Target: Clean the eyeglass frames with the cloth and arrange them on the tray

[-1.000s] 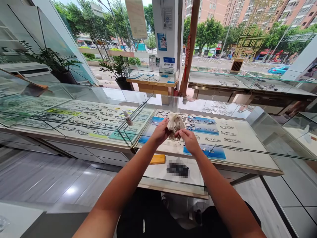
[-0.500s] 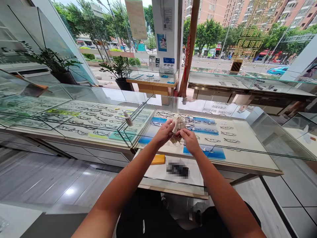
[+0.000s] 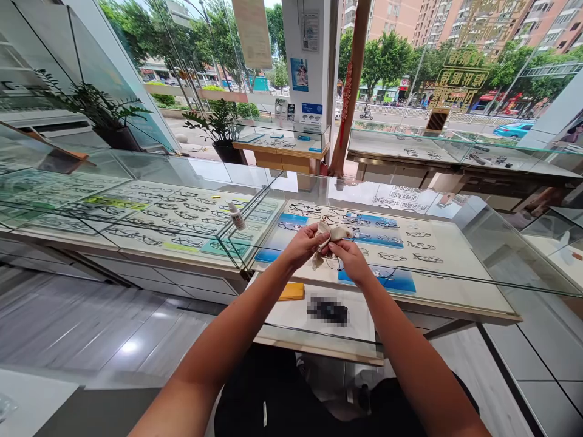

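Above the glass showcase, both hands meet at a crumpled beige cloth (image 3: 339,233) wrapped about a pair of thin dark-framed eyeglasses (image 3: 339,266). My left hand (image 3: 303,244) is closed, pinching the cloth, part of which hangs below its fingers. Close on its right, my right hand (image 3: 350,256) is closed with thumb and fingers on the eyeglasses at the cloth's edge. A thin temple curves out under the right hand. The lenses are mostly hidden by cloth and fingers.
A white spray bottle (image 3: 236,216) stands on the glass to the left. Nearer me, a pulled-out drawer (image 3: 277,318) holds a yellow case (image 3: 292,292) and a blurred dark object (image 3: 327,311). Rows of eyeglasses lie inside the showcase (image 3: 473,267).
The cloth has shifted, its bunched end now pointing right over the right hand's fingers. Both hands stay nearly in place, still closed on the cloth and eyeglasses.
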A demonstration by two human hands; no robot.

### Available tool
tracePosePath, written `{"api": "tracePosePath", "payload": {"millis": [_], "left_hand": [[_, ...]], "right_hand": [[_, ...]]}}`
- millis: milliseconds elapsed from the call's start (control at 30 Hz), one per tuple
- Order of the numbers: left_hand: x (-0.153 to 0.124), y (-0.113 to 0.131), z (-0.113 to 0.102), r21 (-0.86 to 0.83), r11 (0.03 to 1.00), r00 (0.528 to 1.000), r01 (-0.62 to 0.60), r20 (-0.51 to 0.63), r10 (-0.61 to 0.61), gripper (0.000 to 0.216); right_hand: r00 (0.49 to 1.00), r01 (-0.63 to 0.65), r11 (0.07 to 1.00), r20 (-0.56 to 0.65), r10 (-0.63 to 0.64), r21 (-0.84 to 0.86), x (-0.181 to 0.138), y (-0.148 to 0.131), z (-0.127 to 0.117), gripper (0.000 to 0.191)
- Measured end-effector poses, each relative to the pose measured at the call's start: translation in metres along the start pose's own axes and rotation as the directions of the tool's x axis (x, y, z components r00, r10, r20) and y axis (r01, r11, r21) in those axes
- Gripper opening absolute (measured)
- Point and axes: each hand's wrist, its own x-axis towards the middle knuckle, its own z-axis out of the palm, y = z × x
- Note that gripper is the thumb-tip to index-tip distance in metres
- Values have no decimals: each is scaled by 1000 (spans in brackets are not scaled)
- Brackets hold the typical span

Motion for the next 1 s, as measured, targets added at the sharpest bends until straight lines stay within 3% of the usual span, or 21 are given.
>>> {"api": "tracePosePath", "payload": {"millis": [267, 467, 667, 867, 1000], "left_hand": [[6, -6, -4, -43, 998, 997, -36, -70, 33, 56], [1, 2, -7, -42, 999, 999, 14, 53, -11, 47], [1, -4, 2, -4, 999, 998, -48, -40, 48, 45], [8, -9, -5, 5, 996, 990, -86, -114, 86, 54], [6, -2, -8, -33, 999, 999, -35, -32, 34, 49]], "right_hand": [[999, 37, 998, -26, -38, -47, -3, -3, 2, 50], [997, -16, 999, -72, 20, 51, -3, -6, -6, 44], [999, -27, 999, -40, 28, 19, -1, 1, -3, 44], [1000, -8, 999, -18, 8, -37, -1, -2, -3, 42], [999, -18, 1000, -47, 17, -13, -1, -6, -9, 40]]}}
